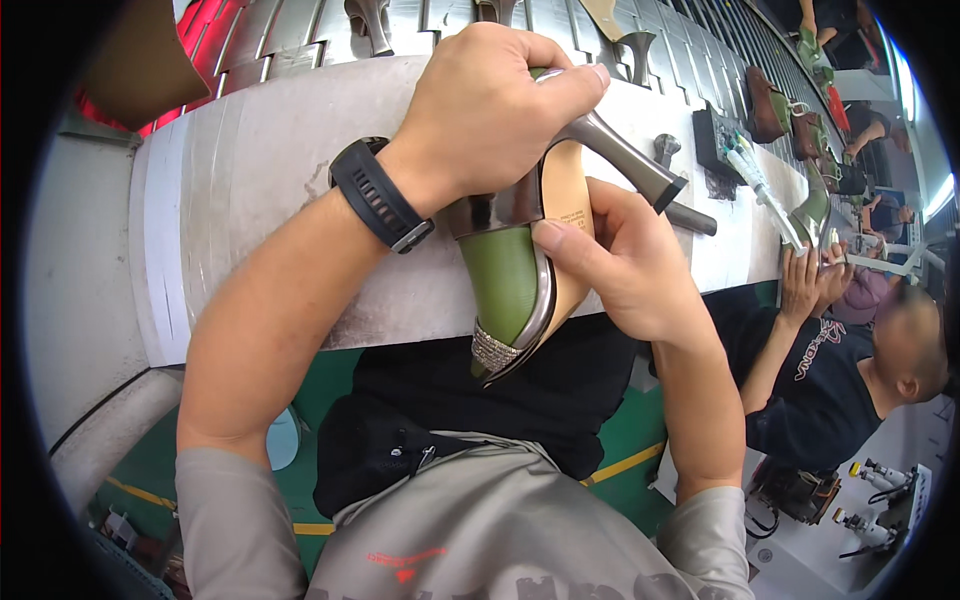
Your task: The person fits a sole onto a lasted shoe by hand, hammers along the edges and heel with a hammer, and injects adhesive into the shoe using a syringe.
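A green high-heeled shoe [503,280] is tilted above the work table, its toe pointing toward me. It has a sparkling stone band near the toe, metallic grey trim and a tan inner surface. My left hand [490,115] is closed round its heel end, with the tall metallic heel [625,160] sticking out to the right past the fingers. From the right side, my right hand [640,260] grips the shoe's edge, the thumb pressed by the metallic trim and the tan surface. The fingers of that hand are partly hidden behind the shoe.
A metal-slatted conveyor [280,40] runs along the far side, carrying metallic heeled pieces [372,25]. On the pale table [250,230], a grey rod [692,218] lies beside a black block [715,140] and white tube-like tool [765,190]. At right, a co-worker [830,380] handles another green shoe [815,208].
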`<control>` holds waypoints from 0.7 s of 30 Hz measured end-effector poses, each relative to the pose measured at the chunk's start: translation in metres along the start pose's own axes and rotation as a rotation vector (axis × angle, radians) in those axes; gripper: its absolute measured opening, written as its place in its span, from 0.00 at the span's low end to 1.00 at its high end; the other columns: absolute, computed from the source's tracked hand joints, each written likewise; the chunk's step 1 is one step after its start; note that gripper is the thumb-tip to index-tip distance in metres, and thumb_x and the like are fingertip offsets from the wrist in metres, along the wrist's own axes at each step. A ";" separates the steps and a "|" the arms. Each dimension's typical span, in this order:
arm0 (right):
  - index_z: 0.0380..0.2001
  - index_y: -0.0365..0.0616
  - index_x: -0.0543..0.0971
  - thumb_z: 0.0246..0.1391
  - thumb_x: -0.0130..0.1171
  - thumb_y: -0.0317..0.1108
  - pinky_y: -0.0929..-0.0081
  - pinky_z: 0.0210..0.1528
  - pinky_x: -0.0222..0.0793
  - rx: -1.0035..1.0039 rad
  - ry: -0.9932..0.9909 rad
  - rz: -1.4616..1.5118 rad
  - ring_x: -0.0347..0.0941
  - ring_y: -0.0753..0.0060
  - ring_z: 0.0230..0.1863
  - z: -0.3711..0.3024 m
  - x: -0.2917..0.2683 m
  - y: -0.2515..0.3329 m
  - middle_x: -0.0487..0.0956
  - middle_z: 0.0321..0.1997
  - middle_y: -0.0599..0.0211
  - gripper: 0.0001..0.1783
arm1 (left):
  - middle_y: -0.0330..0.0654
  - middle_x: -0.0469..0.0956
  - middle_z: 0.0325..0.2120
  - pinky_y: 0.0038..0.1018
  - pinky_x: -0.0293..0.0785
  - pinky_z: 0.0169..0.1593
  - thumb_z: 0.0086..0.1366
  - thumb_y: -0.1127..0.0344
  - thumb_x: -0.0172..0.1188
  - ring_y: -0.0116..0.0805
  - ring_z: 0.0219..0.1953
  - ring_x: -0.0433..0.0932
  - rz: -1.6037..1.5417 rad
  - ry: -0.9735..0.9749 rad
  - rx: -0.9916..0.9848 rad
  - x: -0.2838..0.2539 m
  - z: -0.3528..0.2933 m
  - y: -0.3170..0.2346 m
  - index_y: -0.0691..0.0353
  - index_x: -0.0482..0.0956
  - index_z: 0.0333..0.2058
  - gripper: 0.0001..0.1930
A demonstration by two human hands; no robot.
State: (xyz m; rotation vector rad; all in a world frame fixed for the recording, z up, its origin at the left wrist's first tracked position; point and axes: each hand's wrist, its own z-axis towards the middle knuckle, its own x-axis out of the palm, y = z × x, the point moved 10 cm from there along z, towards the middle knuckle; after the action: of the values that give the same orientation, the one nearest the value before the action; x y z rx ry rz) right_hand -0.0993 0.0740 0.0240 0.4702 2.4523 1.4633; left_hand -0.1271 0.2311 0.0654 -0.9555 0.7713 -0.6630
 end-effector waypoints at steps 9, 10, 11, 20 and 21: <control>0.59 0.27 0.77 0.61 0.75 0.39 0.79 0.43 0.77 -0.153 0.087 0.096 0.78 0.83 0.43 -0.007 0.003 -0.005 0.84 0.45 0.68 0.32 | 0.38 0.86 0.27 0.23 0.75 0.39 0.71 0.54 0.67 0.22 0.32 0.78 -0.078 0.025 -0.151 -0.001 0.000 0.014 0.73 0.88 0.35 0.21; 0.59 0.27 0.77 0.61 0.76 0.39 0.78 0.44 0.78 -0.118 0.052 0.055 0.79 0.83 0.44 -0.008 0.002 -0.004 0.84 0.45 0.68 0.32 | 0.38 0.86 0.27 0.23 0.75 0.39 0.71 0.54 0.67 0.22 0.32 0.78 -0.089 0.016 -0.148 -0.001 0.000 0.011 0.73 0.88 0.35 0.21; 0.59 0.27 0.77 0.60 0.76 0.39 0.78 0.44 0.79 -0.084 0.017 0.013 0.79 0.82 0.44 -0.010 0.000 -0.005 0.84 0.45 0.68 0.33 | 0.38 0.86 0.27 0.23 0.75 0.39 0.71 0.54 0.67 0.22 0.32 0.78 -0.087 0.015 -0.149 -0.001 -0.001 0.013 0.73 0.88 0.35 0.21; 0.51 0.30 0.84 0.55 0.79 0.49 0.60 0.49 0.81 -0.337 -0.185 -0.477 0.85 0.55 0.42 0.000 -0.006 0.054 0.86 0.44 0.47 0.33 | 0.35 0.81 0.33 0.24 0.74 0.43 0.75 0.46 0.66 0.22 0.38 0.76 -0.247 -0.239 -0.137 -0.059 -0.042 0.023 0.69 0.85 0.44 0.25; 0.51 0.30 0.84 0.55 0.79 0.49 0.60 0.49 0.81 -0.347 -0.189 -0.466 0.85 0.55 0.42 -0.005 -0.011 0.052 0.86 0.44 0.47 0.33 | 0.37 0.81 0.37 0.24 0.75 0.47 0.74 0.43 0.68 0.23 0.42 0.77 -0.269 -0.297 -0.134 -0.069 -0.062 0.020 0.69 0.83 0.48 0.28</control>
State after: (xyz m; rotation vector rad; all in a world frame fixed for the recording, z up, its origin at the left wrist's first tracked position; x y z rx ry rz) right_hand -0.0834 0.0884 0.0731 -0.0360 1.9319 1.5079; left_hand -0.2135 0.2651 0.0440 -1.2616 0.4310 -0.6871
